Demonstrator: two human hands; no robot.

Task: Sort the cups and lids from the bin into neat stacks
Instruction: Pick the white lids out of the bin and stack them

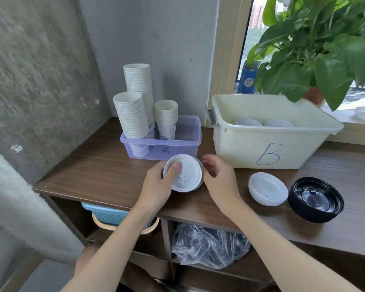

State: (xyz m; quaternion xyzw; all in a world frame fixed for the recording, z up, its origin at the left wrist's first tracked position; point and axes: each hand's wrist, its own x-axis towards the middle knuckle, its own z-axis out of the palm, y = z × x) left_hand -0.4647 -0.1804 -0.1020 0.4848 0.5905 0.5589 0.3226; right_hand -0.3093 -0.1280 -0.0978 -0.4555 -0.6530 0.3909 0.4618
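My left hand [156,184] grips a white lid [188,172] above the table, thumb on its top. A dark lid edge shows just beneath it. My right hand [218,177] is at the lid's right rim with its fingers curled around the edge. A stack of white lids [268,188] and a stack of black lids [315,200] sit on the table to the right. The cream bin marked B [261,150] holds a few white lids [249,121]. Three stacks of paper cups [133,114] stand in a clear purple box [177,148].
A concrete wall closes off the left and back. A leafy potted plant [316,60] overhangs the bin from the windowsill. Below the wooden table [89,171] are a blue basket [108,216] and a crumpled plastic bag [209,247].
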